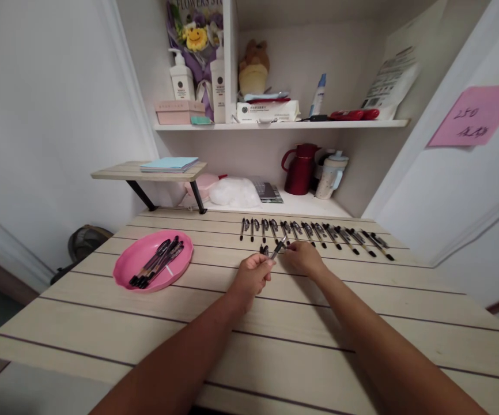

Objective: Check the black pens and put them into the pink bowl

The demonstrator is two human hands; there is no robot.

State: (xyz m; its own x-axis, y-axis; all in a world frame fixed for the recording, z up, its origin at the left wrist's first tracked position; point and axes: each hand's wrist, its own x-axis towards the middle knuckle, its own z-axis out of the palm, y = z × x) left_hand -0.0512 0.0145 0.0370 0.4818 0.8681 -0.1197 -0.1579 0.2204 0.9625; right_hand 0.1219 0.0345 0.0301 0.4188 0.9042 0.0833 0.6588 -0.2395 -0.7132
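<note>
My left hand (253, 274) pinches a pen (279, 248), its bare metal tip pointing up and away from me. Just beyond those fingers are small dark pieces (264, 250), partly hidden by the hand. Close by on the right, my right hand (305, 258) rests low over the table with its fingers curled together; whatever they hold is hidden. Past both hands runs a row of black pens (305, 230), with short dark pieces that look like caps beside them. To the left sits a pink scalloped plate (122, 262) holding several black pens (157, 262).
The slatted wooden table (146, 340) carries a small raised shelf (124, 170) with blue paper (169, 164) at its back left. Behind stand a red jug (302, 170) and a tumbler (329, 178). A white shelf (275, 125) above holds bottles and a wipes pack (269, 110).
</note>
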